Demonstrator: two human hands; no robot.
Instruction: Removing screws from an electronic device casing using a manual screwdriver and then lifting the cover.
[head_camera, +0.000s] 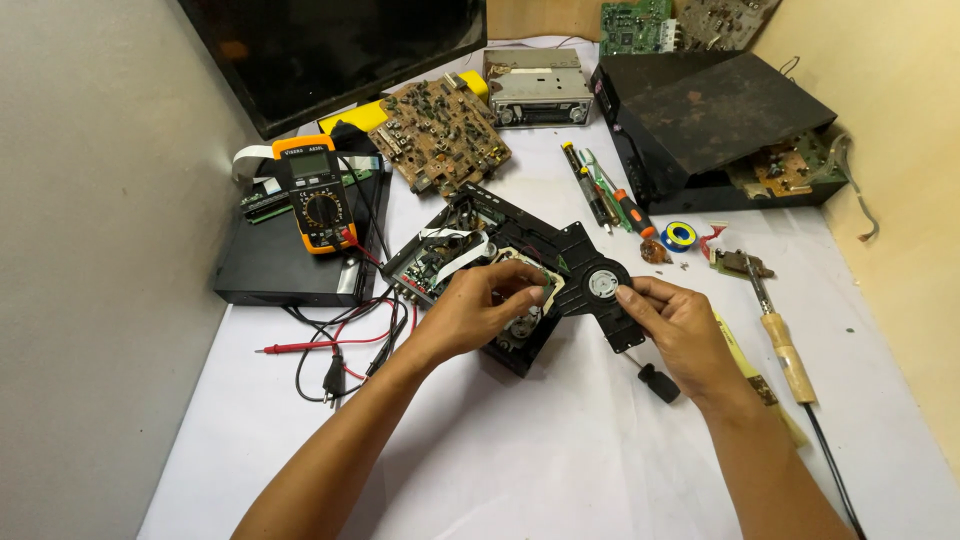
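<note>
White tabletop (560, 440) carries a black metal case (715, 115) at the far right, a black box (280, 262) at left with an orange multimeter (315, 195) on it, and a brown circuit board (440, 133) between them. Mid-tabletop: opened disc drive (470, 255); left hand (480, 310) pinches into its mechanism, fingers closed on a part I can't make out. Right hand (680, 325) grips the black clamp plate (595, 285) by its edge, just right of the drive; soldering iron (780, 335) lies beside that hand.
</note>
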